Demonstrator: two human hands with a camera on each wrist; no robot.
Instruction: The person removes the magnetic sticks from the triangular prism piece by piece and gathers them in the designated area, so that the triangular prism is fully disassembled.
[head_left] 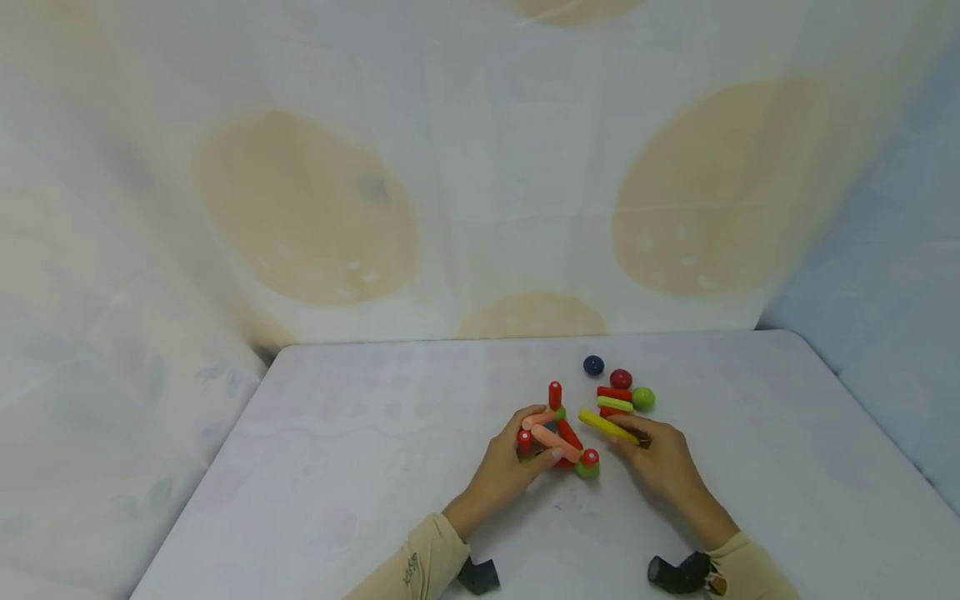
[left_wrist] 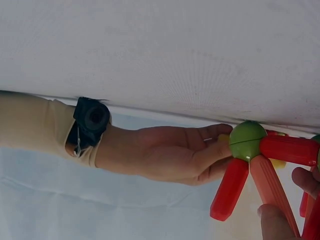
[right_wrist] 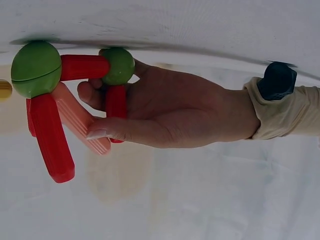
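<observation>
We see the table under a pale cloth, with draped sheets rising behind it. At the left of the work is the left hand, sleeve at the wrist. Its fingers curl round a frame of red and peach rods joined by green balls, which sits near the table's middle, just ahead of both hands. The thumb presses on the peach rod, and in the right wrist view we see that thumb laid along the rod while the other fingers wrap behind a red rod under a green ball. One red rod stands upright at the frame's far side; a green ball capped in red lies at its near corner, touching the table.

Right of the frame is the right hand. Its fingers are pinching a yellow rod, which slants from the hand toward the frame; whether its far tip touches the frame we cannot tell. In the left wrist view that hand lies with fingertips beside the green ball.

Beyond the right hand lie loose pieces close together: a blue ball, a red ball, a green ball, and short red and lime rods stacked side by side
</observation>
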